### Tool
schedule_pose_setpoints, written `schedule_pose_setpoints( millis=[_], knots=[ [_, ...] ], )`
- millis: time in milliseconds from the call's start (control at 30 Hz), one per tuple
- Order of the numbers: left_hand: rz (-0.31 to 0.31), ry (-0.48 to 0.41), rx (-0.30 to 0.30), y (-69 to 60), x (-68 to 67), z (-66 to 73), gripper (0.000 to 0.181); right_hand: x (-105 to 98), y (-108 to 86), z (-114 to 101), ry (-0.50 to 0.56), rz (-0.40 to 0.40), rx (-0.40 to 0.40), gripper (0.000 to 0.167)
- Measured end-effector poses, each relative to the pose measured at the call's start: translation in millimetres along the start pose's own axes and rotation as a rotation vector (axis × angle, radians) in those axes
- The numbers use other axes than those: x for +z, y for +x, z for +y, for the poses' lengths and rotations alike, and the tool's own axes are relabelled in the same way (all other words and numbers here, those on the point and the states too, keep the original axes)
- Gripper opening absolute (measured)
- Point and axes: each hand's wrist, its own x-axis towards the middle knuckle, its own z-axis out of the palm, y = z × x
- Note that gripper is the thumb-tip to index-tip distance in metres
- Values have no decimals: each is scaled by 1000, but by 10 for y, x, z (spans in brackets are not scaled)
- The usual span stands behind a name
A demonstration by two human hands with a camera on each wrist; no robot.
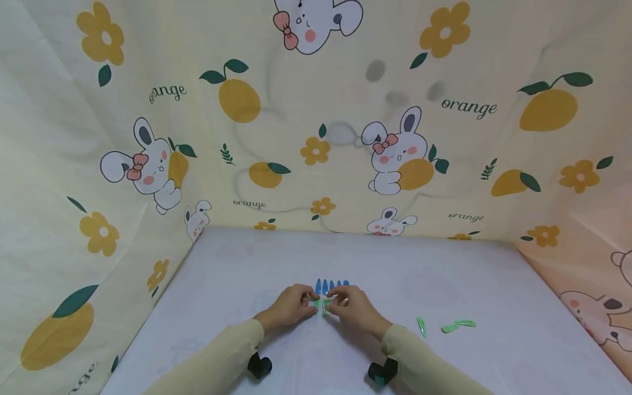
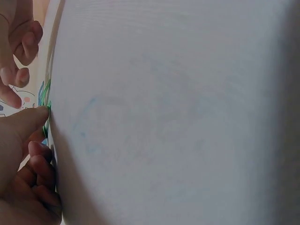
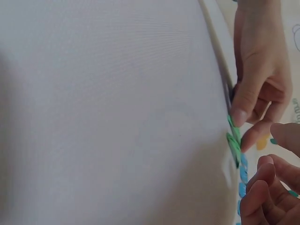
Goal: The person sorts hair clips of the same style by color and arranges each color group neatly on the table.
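Fingers (image 3: 240,115) of my left hand (image 1: 288,307) are pinching a green clip (image 1: 316,303) on the table (image 1: 306,356). Right hand (image 1: 353,311): fingers loosely bent, holding nothing, beside a second green clip (image 1: 325,308) at the first one's 3 o'clock. Row of blue clips (image 1: 325,286) near, at 12 o'clock. Three loose green clips (image 1: 421,327) lie toward the right hand's 3 o'clock (two maybe touching, can't tell). Step, I'd judge: aligning greens below blues. Next move calls for squaring the pinched clip, releasing, then reaching toward 3 o'clock.
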Motion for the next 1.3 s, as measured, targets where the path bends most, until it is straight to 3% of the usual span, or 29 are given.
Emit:
schedule_pose_setpoints(
  millis=[333,600,1300],
  knots=[
    [-1,-12,-25,-5,8,6,22,-155,-99,2,-15,49,5,29],
    [1,-10,-48,-25,6,31,23,-302,-200,14,-1,39,22,30],
    [0,-14,-54,4,20,-3,24,-851,-472,164,-45,79,19,31]
  ],
)
